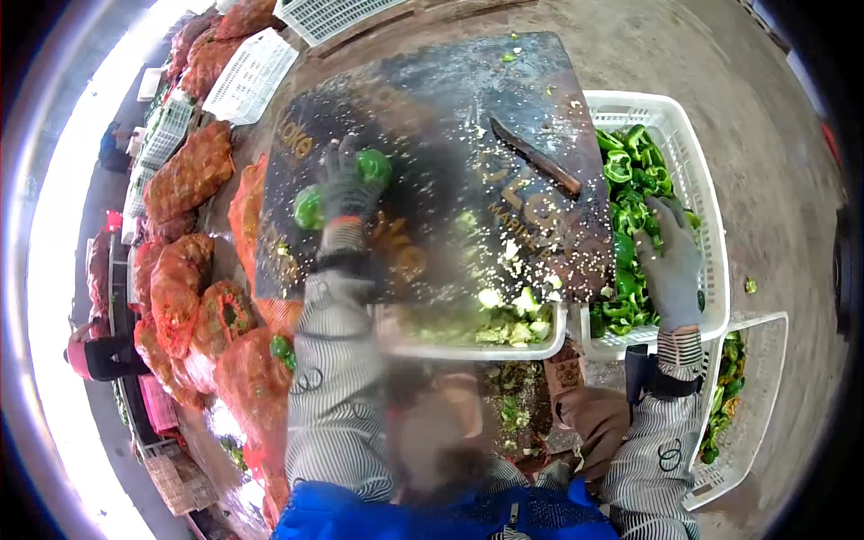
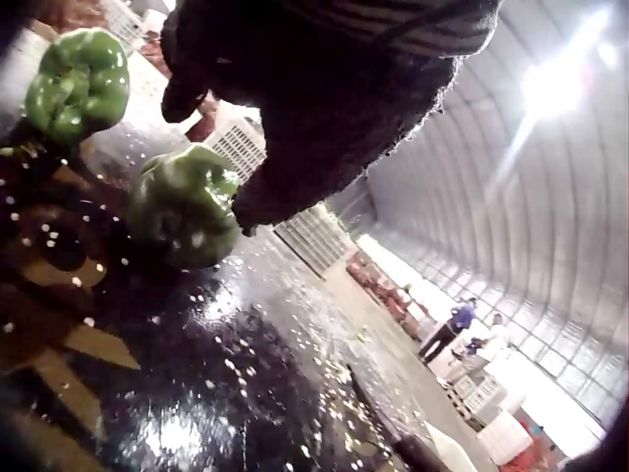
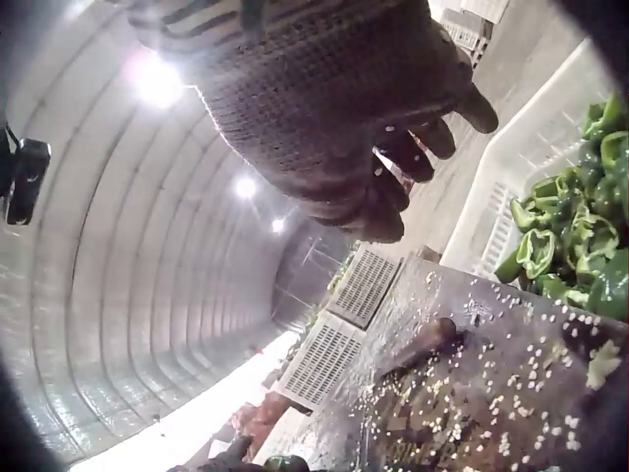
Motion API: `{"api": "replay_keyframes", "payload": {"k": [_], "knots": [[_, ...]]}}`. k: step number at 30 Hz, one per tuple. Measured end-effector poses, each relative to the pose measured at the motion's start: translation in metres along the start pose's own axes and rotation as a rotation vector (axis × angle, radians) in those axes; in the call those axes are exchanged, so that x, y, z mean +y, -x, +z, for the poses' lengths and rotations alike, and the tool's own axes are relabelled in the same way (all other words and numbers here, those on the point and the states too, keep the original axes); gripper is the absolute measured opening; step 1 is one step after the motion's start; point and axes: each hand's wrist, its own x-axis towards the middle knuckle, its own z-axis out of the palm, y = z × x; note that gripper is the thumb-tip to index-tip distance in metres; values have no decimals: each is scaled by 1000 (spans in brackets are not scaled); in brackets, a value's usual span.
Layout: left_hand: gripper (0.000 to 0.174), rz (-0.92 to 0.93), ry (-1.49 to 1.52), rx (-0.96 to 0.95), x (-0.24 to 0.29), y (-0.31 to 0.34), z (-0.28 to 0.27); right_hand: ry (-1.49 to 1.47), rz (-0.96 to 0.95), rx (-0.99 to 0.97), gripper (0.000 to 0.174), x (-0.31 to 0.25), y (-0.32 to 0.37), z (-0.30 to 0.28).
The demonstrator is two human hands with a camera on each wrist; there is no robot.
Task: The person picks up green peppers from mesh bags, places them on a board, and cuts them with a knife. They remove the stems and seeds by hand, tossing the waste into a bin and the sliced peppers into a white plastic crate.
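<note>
Left fingers (image 1: 339, 155) are lying on the dark wet board (image 1: 450, 99), reaching up between 2 whole green peppers. One pepper (image 1: 373, 167) is sitting just right of the glove and the other pepper (image 1: 309, 207) just left of it. From the wrist view, the glove is touching the nearer of the 2. Whether the left hand (image 1: 346, 191) is actually gripping either one, I cannot tell.

Over on the other side, the right fingers (image 3: 432, 138) are hanging loosely bent and are holding nothing. The right hand (image 1: 670, 261) is hovering over the cut pieces (image 1: 630, 198), which are filling a white crate (image 1: 630, 101) pressed against the board's right edge.

Between the 2 hands, a knife (image 1: 535, 157) is lying flat on the board, untouched, its handle pointing toward the crate. Pale seeds (image 1: 540, 261) are lying scattered all over the wet surface.

At the near edge, a white tray (image 1: 560, 335) is holding pale scraps. A second crate (image 1: 765, 328) is standing low on the right with more green in it. Red mesh sacks (image 1: 189, 171) are lying piled along the left of the board.
</note>
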Motion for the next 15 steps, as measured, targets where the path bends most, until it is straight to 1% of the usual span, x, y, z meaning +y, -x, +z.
{"api": "replay_keyframes", "payload": {"k": [2, 3, 4, 5, 6, 8, 10, 11, 12, 13, 14, 15], "knots": [[82, -41, -50, -180, -10, -23, 32, 36, 2, -20, 42, 5, 3, 16], [82, -34, -45, -189, -5, -23, 33, 46, -20, -40, 43, -4, 5, 17], [83, -23, 0, -255, -2, -20, 30, 10, -62, -86, 44, -6, 6, 22], [84, -14, 41, -316, 0, -16, 26, -53, -76, -153, 45, -19, 8, 23], [84, -8, 35, -318, 6, -6, 22, -119, -88, -216, 47, -35, 11, 26], [88, 96, 339, -292, 30, 37, 19, -214, -84, -321, 53, -55, 19, 43], [92, 213, 539, -368, 54, 82, 18, -579, 57, -577, 62, -88, 16, 31], [95, 220, 644, -421, 74, 107, 8, -589, -61, -493, 63, -83, 22, 53], [98, 223, 750, -470, 96, 128, -14, -594, -184, -409, 65, -76, 28, 75], [107, 288, 796, -535, 113, 144, -40, -585, -170, -412, 65, -77, 30, 74], [112, 380, 1020, -479, 117, 159, -44, -738, -153, -530, 63, -80, 33, 73], [112, 349, 1002, -436, 121, 172, -59, -896, -137, -649, 62, -82, 35, 72]]}}
